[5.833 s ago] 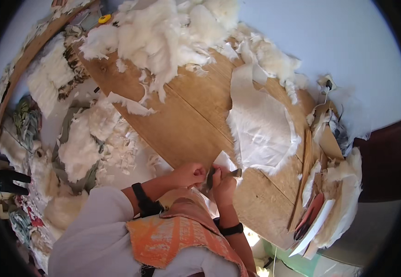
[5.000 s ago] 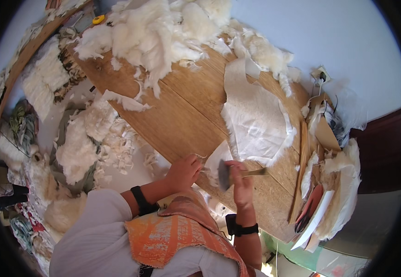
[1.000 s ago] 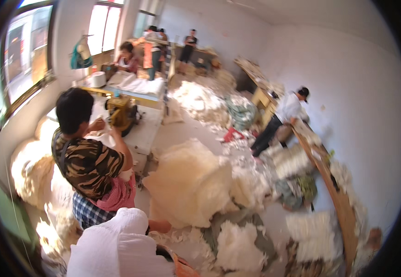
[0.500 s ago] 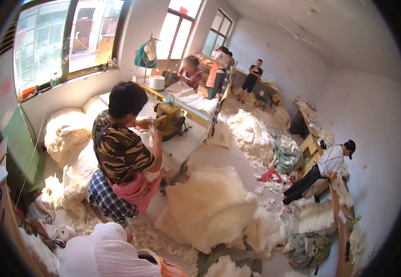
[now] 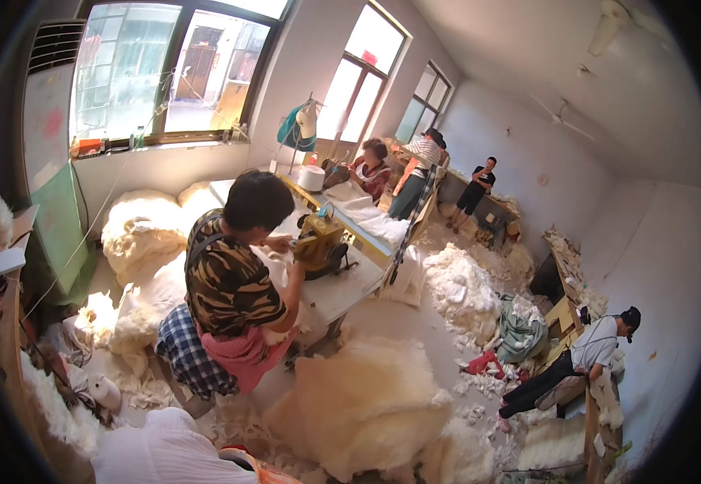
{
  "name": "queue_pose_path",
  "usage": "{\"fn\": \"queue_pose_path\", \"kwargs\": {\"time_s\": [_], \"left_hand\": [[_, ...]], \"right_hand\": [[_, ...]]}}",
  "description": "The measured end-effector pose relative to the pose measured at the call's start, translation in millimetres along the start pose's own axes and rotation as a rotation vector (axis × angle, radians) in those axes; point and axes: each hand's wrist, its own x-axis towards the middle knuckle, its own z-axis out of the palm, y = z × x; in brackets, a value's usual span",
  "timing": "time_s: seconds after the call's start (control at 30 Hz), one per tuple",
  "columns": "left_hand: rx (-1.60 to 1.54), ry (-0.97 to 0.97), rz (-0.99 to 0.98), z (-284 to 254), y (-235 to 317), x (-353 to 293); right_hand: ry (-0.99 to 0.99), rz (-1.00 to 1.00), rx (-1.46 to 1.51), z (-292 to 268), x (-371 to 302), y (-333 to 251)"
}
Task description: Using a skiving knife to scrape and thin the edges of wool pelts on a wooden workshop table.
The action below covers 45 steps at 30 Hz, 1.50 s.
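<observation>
— Where's the big cream fleece?
— On the floor, on the near side of the yellow sewing machine.
— And the wearer's fingers?
— Can't tell how open, or what they hold (both hands are out of view).
— Farther out?
— A camouflage-shirted co-worker, left of the machine.

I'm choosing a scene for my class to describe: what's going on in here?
The wearer's hands are out of view; only some clothing, mainly a white top, shows at the lower edge. Close by, a person in camouflage is at a yellow machine, holding pale material. Beyond, another person is at a table with white cloth. At right, a person in a cap leans over a bench. Fleece lies on the floor.
</observation>
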Motion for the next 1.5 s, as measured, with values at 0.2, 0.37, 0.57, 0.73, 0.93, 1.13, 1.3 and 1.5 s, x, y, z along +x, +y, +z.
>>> {"fn": "queue_pose_path", "kwargs": {"time_s": [0.2,0.37,0.57,0.73,0.93,1.13,1.3,1.5], "left_hand": [[-0.04,0.123,-0.001,-73,-15,49],[-0.075,0.201,0.01,-134,-28,94],[-0.081,0.207,0.003,-188,-41,140],[-0.094,0.175,-0.03,-212,-52,170],[-0.13,0.127,-0.032,-170,-72,174],[-0.156,0.112,-0.037,-103,-98,148],[-0.226,0.245,-0.049,-53,-92,68],[-0.407,0.65,-0.291,39,-49,-62]], "right_hand": [[-0.018,-0.012,-0.084,-4,64,-41],[-0.021,0.003,-0.128,-7,113,-70],[-0.01,0.025,-0.143,-10,159,-97],[0.008,0.012,-0.156,-11,193,-116],[-0.038,0.053,-0.198,-12,195,-121],[-0.158,0.009,-0.243,-10,197,-112],[-0.356,-0.119,-0.322,-12,195,-87],[-0.705,-0.326,-0.538,-16,193,-38]]}}
